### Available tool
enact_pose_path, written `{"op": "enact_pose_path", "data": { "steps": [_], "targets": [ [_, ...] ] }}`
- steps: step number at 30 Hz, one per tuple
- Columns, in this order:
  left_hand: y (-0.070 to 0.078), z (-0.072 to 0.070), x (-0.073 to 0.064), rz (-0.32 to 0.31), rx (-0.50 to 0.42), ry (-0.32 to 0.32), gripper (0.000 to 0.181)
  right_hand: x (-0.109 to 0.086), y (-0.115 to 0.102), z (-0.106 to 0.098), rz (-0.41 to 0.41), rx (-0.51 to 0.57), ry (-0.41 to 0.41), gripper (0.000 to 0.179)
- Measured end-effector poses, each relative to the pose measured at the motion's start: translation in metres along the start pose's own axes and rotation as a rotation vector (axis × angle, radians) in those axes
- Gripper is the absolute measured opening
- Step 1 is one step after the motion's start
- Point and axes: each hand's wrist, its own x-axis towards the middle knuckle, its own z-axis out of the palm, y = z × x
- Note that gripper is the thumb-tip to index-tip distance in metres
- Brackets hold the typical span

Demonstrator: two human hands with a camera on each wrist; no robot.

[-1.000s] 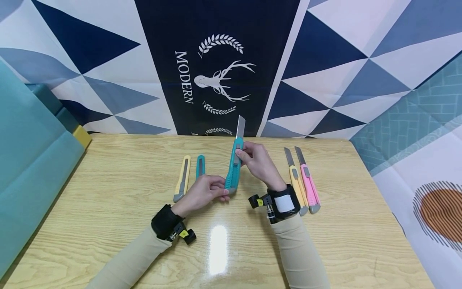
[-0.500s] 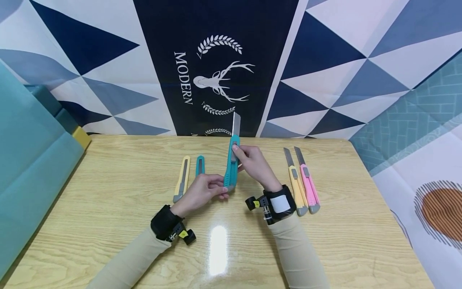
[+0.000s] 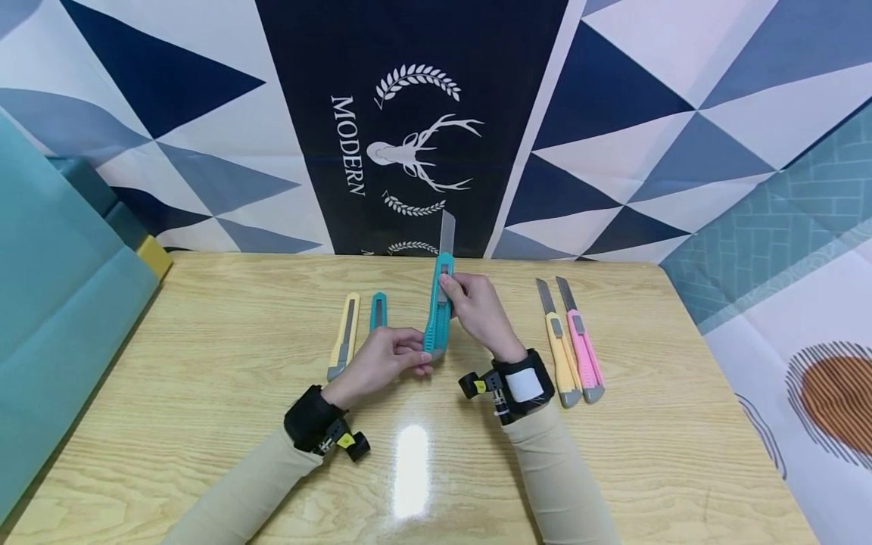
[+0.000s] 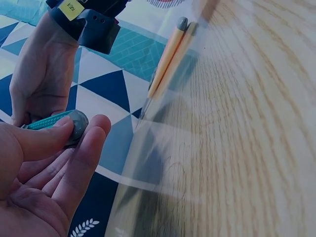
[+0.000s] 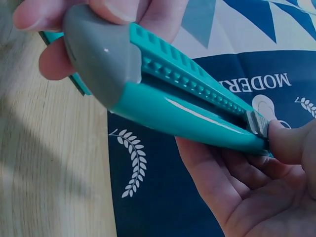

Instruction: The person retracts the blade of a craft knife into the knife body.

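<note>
In the head view both hands hold a teal utility knife [image 3: 437, 325] above the table, nearly upright, with its blade [image 3: 446, 232] out at the top. My left hand [image 3: 380, 362] pinches the grey end cap [image 4: 79, 126] at the bottom. Higher up the body, my right hand [image 3: 482, 312] grips the knife. In the right wrist view its thumb [image 5: 289, 141] presses against the grey slider [image 5: 256, 123]. A second teal utility knife [image 3: 378, 306] lies behind the left hand, its lower part hidden. Beside it is a yellow utility knife [image 3: 345, 333] with no blade showing.
To the right, a yellow-orange knife [image 3: 562, 359] and a pink knife [image 3: 584, 352] lie side by side with blades out. They rest on the wooden table [image 3: 668, 424]. A patterned cloth [image 3: 225, 136] hangs along the far edge, and a teal panel [image 3: 61, 303] stands at the left.
The right hand has moved slightly left, tilting the knife's top leftward and a little up. The left hand stays nearly in place. The blade's exposed length looks the same.
</note>
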Motion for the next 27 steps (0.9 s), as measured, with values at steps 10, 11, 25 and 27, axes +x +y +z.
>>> {"op": "enact_pose_path", "data": {
  "steps": [10,11,25,27],
  "targets": [
    [0.0009,-0.001,-0.0008,-0.021,-0.016,0.0,0.022,-0.0003,-0.0018,0.0013,0.001,0.013,-0.016,0.027],
    [0.0006,-0.0012,-0.0008,-0.022,-0.018,0.002,0.022,0.0,-0.0015,0.0017,0.004,0.014,-0.016,0.027],
    [0.0005,-0.0024,-0.0002,-0.018,0.003,0.016,0.021,0.0005,-0.0018,0.0018,0.01,0.023,-0.027,0.026],
    [0.0006,-0.0022,-0.0003,-0.018,0.007,0.014,0.021,0.0002,-0.0024,0.0014,0.017,0.019,-0.033,0.027]
  ]
}}
